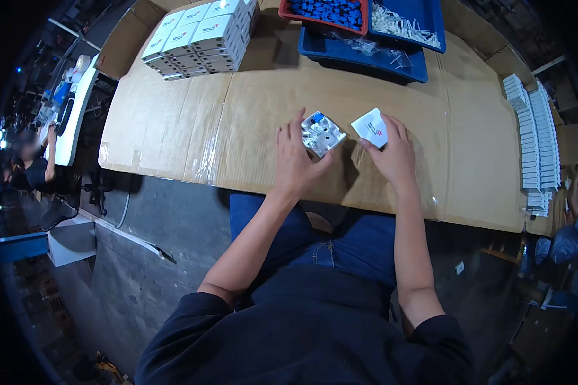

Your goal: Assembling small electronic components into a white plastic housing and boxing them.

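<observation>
My left hand point(294, 162) grips a square white plastic housing point(329, 142) by its sides, thumb on the near edge and fingers on the far left. The housing's inner side faces up, showing small fittings and a blue piece point(317, 118) near its far corner. To the right, my right hand point(397, 153) is closed on a square white cover plate point(368, 126) with a small red mark, tilted a little. The cover and the housing are apart, both over the near part of the cardboard-covered table point(250, 135).
Stacked white square units point(196, 40) stand at the far left. A red tray point(291, 15) of blue parts and a blue tray point(440, 42) of white parts rest above another blue tray point(359, 64). White pieces point(532, 144) line the right edge. Another person point(35, 167) sits at left.
</observation>
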The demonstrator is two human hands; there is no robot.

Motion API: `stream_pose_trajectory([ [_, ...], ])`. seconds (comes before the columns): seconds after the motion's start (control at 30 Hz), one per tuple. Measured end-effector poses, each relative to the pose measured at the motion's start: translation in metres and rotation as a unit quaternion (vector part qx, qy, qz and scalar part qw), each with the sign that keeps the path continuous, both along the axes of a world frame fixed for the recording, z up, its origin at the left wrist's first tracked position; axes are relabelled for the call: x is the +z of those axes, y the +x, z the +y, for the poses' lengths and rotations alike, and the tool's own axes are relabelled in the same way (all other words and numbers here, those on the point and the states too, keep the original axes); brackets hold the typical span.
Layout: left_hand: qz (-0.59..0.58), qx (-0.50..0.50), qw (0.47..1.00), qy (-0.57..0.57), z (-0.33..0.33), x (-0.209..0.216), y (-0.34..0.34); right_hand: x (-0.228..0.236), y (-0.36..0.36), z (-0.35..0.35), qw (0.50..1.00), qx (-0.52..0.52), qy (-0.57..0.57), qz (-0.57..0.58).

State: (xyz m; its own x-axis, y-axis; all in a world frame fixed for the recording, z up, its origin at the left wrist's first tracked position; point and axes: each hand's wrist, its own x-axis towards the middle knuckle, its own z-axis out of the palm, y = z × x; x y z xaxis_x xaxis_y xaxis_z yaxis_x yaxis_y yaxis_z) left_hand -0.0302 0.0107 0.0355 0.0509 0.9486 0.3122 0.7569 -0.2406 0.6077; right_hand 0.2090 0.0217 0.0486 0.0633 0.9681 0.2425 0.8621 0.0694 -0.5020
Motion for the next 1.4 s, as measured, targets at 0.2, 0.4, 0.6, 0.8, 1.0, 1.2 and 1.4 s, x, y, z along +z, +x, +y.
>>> stream_pose_trajectory([
  [0.2, -0.263, -0.062, 0.962, -0.029, -0.010, 0.014, -0.011, -0.003, 0.000, 0.005, 1.000, 0.011, -0.005, -0.015],
  [0.4, -0.599, -0.196, 0.734, -0.253, -0.011, 0.041, -0.028, 0.065, -0.009, -0.001, 0.787, 0.136, -0.061, 0.599],
  [0.6, -0.655, -0.231, 0.658, -0.289, -0.012, 0.058, -0.015, 0.097, -0.030, -0.007, 0.656, 0.203, -0.070, 0.724],
  [0.8, -0.762, -0.201, 0.535, -0.304, -0.026, 0.049, 0.001, 0.085, -0.036, -0.008, 0.548, 0.270, -0.083, 0.788],
  [1.0, -0.804, -0.175, 0.402, -0.401, -0.026, 0.037, 0.006, 0.084, -0.048, -0.011, 0.708, 0.189, -0.068, 0.677],
  [1.2, -0.780, -0.118, 0.434, -0.434, -0.031, 0.040, 0.012, 0.059, -0.044, -0.005, 0.785, 0.205, -0.091, 0.578],
  [1.4, -0.772, -0.089, 0.447, -0.444, -0.033, 0.036, 0.013, 0.050, -0.048, -0.007, 0.839, 0.232, -0.093, 0.483],
])
